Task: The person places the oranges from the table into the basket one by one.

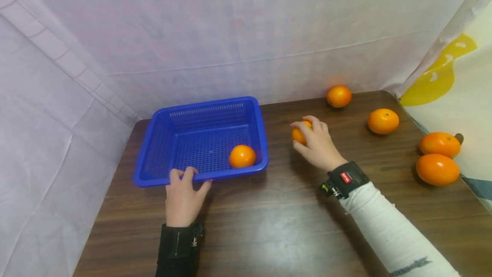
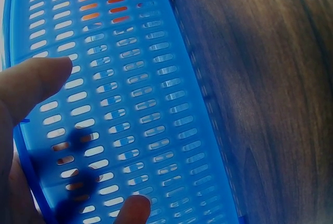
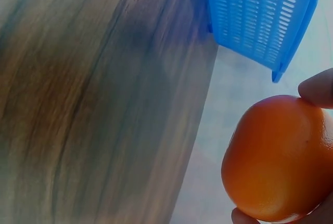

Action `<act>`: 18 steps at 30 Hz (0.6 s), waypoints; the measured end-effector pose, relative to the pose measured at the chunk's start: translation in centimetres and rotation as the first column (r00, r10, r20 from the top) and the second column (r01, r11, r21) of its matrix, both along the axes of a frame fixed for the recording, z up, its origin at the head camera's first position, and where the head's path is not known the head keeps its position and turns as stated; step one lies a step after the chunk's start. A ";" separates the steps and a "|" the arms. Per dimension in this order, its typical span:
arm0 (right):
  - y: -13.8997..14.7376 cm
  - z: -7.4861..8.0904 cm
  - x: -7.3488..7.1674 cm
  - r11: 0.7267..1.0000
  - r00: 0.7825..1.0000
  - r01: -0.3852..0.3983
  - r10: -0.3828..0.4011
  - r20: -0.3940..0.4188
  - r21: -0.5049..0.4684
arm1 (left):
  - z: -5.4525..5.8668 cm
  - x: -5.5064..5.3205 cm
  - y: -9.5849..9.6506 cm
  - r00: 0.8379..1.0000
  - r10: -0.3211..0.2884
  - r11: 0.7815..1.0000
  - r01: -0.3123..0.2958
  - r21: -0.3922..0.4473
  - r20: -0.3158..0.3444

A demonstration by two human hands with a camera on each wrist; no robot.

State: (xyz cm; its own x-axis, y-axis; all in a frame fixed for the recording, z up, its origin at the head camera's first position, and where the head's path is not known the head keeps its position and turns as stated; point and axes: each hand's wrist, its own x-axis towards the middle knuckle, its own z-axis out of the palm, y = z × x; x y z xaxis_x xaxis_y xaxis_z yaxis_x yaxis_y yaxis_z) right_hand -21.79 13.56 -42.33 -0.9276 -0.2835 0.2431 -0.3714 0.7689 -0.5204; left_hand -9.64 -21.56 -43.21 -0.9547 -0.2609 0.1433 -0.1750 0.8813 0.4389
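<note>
A blue plastic basket with slotted walls stands on the left of the table, with one orange in its near right corner. My left hand grips the basket's near rim, fingers over the edge and thumb against the outer wall. In the left wrist view the thumb lies across the slotted wall. To the right of the basket, my right hand holds another orange between thumb and fingers. It appears raised off the table, and the hand hides part of it in the head view.
On the right side of the brown wooden table lie several more oranges: one at the back edge, one nearer the corner, and two close together by the right edge. Pale cloth hangs behind the table.
</note>
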 end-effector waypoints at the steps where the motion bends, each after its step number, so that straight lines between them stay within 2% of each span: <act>1: -0.1 0.0 0.0 1.000 1.000 -0.003 0.003 -0.002 0.002 | 0.0 0.0 0.0 1.000 0.000 1.000 0.000 -0.001 0.000; 9: -1.1 0.7 0.0 0.999 0.998 -0.039 0.039 -0.051 0.008 | 0.0 0.0 -0.1 1.000 -0.005 1.000 0.005 -0.005 -0.011; 18: -2.1 1.0 -0.3 0.999 0.996 -0.041 0.043 -0.082 0.021 | -0.1 0.0 -0.1 1.000 -0.003 1.000 0.003 -0.002 -0.018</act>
